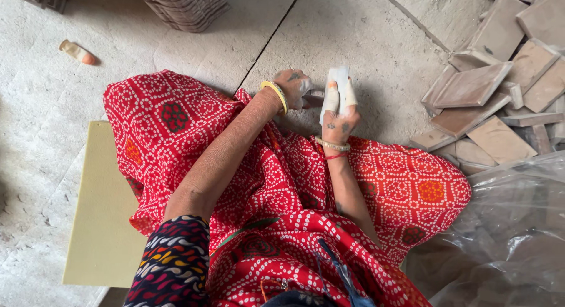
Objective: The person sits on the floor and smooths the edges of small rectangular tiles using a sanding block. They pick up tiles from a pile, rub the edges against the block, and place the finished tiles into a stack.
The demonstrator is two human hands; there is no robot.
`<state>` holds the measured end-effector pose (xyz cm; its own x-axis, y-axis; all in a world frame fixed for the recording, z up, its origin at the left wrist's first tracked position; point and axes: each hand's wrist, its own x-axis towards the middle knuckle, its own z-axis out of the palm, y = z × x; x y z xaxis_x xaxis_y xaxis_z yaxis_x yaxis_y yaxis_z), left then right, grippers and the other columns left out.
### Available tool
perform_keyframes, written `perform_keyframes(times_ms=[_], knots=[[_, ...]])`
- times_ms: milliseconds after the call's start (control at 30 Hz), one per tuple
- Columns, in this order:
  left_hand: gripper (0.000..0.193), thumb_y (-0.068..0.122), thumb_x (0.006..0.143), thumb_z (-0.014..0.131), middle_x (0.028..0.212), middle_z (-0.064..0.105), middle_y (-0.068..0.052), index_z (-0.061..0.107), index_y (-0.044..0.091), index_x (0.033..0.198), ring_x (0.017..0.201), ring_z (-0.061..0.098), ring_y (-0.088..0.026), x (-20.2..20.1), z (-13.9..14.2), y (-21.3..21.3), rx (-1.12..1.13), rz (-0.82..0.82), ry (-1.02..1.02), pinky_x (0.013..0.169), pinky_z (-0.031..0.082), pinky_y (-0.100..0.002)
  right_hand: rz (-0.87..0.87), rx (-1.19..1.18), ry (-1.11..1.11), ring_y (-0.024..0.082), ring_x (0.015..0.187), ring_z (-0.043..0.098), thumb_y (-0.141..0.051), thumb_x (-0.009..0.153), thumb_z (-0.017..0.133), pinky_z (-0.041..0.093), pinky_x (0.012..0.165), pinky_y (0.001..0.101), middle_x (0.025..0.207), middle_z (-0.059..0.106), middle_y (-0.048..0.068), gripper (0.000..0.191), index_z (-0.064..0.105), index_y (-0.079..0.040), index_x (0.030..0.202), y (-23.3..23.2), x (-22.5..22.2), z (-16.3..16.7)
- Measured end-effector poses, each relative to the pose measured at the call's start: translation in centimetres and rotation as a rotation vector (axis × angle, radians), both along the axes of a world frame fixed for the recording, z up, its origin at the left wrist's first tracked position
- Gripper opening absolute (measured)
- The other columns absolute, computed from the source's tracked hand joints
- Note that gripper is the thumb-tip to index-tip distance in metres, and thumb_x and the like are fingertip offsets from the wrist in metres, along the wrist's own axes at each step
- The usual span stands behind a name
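Concrete floor (365, 42), red dotted cloth (176, 124) over lap; beyond it right hand (338, 123) gripping small white piece (338, 79) upright, taped fingers (332, 98) pinching it, left hand (294, 85) curled shut against its edge (contents hidden); farther right, brown tiles (477, 86), heap cut off.

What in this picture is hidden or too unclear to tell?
- Head view: the white piece in the right hand is partly covered by taped fingers; its kind is unclear.
- What the left hand grips is hidden by the hand itself.
- The pile of brown tiles is cut off by the right edge.
- The plastic bag blurs what lies beneath.
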<state>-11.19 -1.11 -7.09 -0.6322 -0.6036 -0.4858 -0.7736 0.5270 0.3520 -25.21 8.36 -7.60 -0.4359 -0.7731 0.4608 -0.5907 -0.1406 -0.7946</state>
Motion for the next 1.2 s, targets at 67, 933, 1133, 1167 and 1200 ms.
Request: perform_keyframes(times_ms=[67,933,1133,1167,1200], knots=[[0.046,0.029,0.080,0.079,0.128,0.062,-0.016,0.067,0.012,0.121,0.115,0.061,-0.034,0.0,-0.1,0.1,-0.074,0.026,0.119,0.099,0.049,-0.044,0.019,0.119,-0.102,0.020,0.090,0.078,-0.014,0.100,0.071,0.061,0.072,0.0335,0.105,0.078,0.018,0.036,0.067,0.006,0.129,-0.3,-0.2,0.0],[0.047,0.032,0.091,0.073,0.146,0.062,-0.011,0.065,0.016,0.135,0.136,0.059,-0.031,-0.5,0.1,0.3,0.091,0.033,-0.038,0.115,0.048,-0.046,-0.066,0.193,0.326,0.026,0.066,0.074,-0.017,0.098,0.073,0.056,0.062,0.0380,0.081,0.075,0.015,0.023,0.070,-0.002,0.115,0.3,-0.2,-0.6],[0.054,0.028,0.082,0.078,0.148,0.048,-0.009,0.060,0.019,0.132,0.136,0.043,-0.037,0.0,0.0,0.6,0.042,0.141,0.154,0.113,0.037,-0.049,-0.112,0.093,0.440,0.030,0.066,0.072,-0.021,0.101,0.074,0.054,0.062,0.0410,0.079,0.073,0.016,0.029,0.070,-0.004,0.124,0.2,0.0,-0.5],[0.053,0.025,0.081,0.078,0.148,0.048,-0.009,0.061,0.020,0.132,0.136,0.042,-0.038,0.0,-0.2,0.7,0.032,0.171,0.195,0.113,0.036,-0.049,-0.152,0.109,0.513,0.032,0.066,0.070,-0.023,0.099,0.075,0.054,0.063,0.0420,0.079,0.073,0.015,0.028,0.072,-0.006,0.121,0.2,0.1,-0.5],[0.052,0.027,0.083,0.078,0.147,0.050,-0.009,0.061,0.019,0.132,0.137,0.044,-0.036,0.0,-0.4,0.6,0.043,0.142,0.138,0.115,0.036,-0.049,-0.110,0.110,0.437,0.030,0.066,0.071,-0.023,0.100,0.075,0.054,0.061,0.0412,0.078,0.072,0.016,0.030,0.071,-0.004,0.124,0.2,0.1,-0.6]])
